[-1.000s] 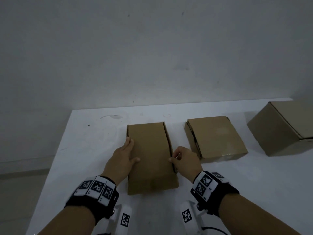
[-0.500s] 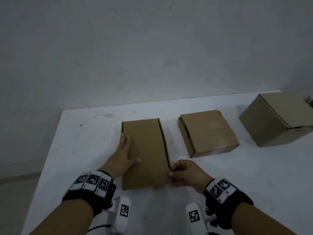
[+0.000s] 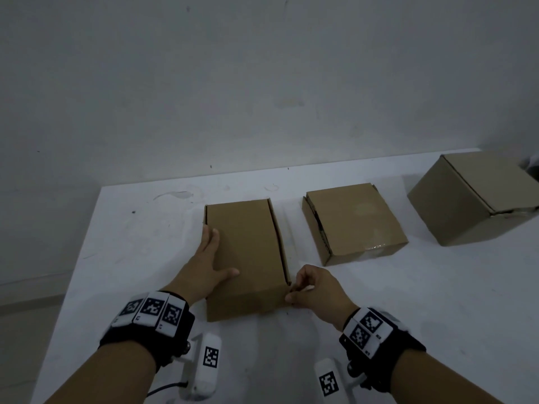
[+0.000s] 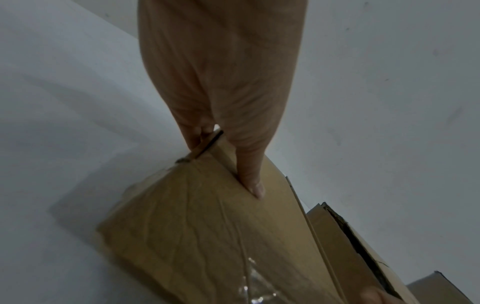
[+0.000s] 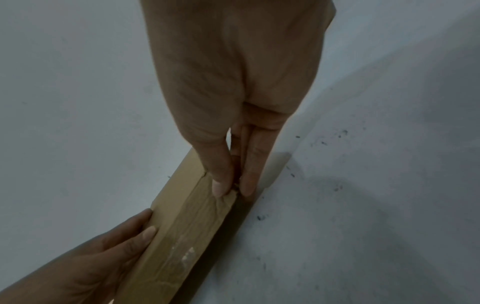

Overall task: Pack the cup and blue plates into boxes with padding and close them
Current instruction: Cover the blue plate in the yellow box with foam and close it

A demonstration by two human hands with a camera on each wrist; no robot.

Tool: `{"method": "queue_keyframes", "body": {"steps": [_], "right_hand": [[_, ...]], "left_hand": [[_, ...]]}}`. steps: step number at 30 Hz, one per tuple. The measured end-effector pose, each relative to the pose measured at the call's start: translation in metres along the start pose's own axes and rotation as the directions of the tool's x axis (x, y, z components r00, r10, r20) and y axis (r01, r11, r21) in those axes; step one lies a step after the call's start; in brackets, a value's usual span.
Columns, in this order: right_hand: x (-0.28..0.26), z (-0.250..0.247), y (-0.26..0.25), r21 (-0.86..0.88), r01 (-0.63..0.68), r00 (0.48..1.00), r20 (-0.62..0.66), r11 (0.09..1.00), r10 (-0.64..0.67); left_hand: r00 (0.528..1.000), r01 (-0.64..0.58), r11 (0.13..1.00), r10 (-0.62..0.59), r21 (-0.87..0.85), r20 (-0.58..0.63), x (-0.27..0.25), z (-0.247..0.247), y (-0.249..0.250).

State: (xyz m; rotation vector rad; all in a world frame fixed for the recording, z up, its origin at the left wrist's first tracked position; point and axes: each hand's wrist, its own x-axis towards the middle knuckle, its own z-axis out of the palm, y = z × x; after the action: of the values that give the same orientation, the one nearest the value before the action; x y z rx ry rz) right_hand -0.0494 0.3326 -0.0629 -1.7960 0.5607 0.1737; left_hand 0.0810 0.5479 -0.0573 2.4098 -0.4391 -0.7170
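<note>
A long closed cardboard box (image 3: 245, 252) lies on the white table (image 3: 145, 258) in front of me. My left hand (image 3: 210, 258) lies along its left side, fingers straight against the edge and thumb flat on the lid (image 4: 249, 174). My right hand (image 3: 294, 290) pinches the flap at the box's near right corner between thumb and forefinger (image 5: 231, 189). No cup, blue plates or padding are visible.
Two more brown boxes stand to the right: a squat closed one (image 3: 353, 223) in the middle and a taller one (image 3: 472, 196) at the far right edge. A grey wall rises behind the table. The table's left edge drops to the floor.
My right hand slid from the middle of the box's right side back to its near right corner and now pinches there. The left hand stayed on the left side.
</note>
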Motion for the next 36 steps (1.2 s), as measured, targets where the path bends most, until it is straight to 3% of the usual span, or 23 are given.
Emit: {"method": "queue_keyframes", "body": {"steps": [4, 9, 14, 16, 20, 23, 27, 29, 33, 36], "right_hand": [[0.001, -0.005, -0.005, -0.127, 0.076, 0.995, 0.074, 0.989, -0.067], [0.001, -0.001, -0.008, -0.199, 0.069, 0.997, 0.039, 0.978, -0.062], [0.002, 0.002, -0.012, -0.422, 0.140, 0.990, 0.063, 0.896, -0.126], [0.002, 0.004, -0.013, -0.388, 0.099, 0.995, 0.058, 0.916, -0.083], [0.001, 0.004, -0.016, -0.143, -0.033, 0.995, 0.085, 0.989, 0.045], [0.001, 0.005, -0.017, -0.067, -0.088, 0.992, 0.080, 0.994, 0.093], [0.004, 0.006, -0.017, 0.052, -0.241, 0.959, 0.167, 0.969, 0.229], [0.004, 0.008, -0.015, 0.047, -0.243, 0.959, 0.164, 0.969, 0.232], [0.006, 0.008, -0.005, -0.131, -0.160, 0.985, 0.036, 0.978, 0.166], [0.006, 0.005, -0.004, -0.149, -0.129, 0.990, 0.036, 0.980, 0.135]], "left_hand": [[1.000, -0.008, 1.000, 0.008, -0.017, 0.002, 0.000, -0.001, 0.000], [1.000, -0.019, 1.000, 0.019, -0.024, -0.015, -0.001, -0.001, -0.002], [0.999, -0.034, 0.998, 0.033, -0.043, -0.033, -0.003, 0.000, -0.001], [0.999, -0.035, 0.998, 0.033, -0.044, -0.036, -0.002, 0.000, -0.001], [0.999, -0.032, 0.998, 0.029, -0.061, -0.041, -0.002, 0.001, -0.002], [0.999, -0.035, 0.997, 0.032, -0.067, -0.042, -0.002, 0.001, -0.003], [0.999, -0.038, 0.997, 0.035, -0.069, -0.041, -0.002, 0.001, -0.004], [0.998, -0.043, 0.996, 0.040, -0.076, -0.043, -0.002, 0.001, -0.004], [0.998, -0.043, 0.996, 0.039, -0.082, -0.041, -0.002, 0.002, -0.003], [0.998, -0.047, 0.995, 0.044, -0.085, -0.040, -0.001, 0.002, -0.005]]}}
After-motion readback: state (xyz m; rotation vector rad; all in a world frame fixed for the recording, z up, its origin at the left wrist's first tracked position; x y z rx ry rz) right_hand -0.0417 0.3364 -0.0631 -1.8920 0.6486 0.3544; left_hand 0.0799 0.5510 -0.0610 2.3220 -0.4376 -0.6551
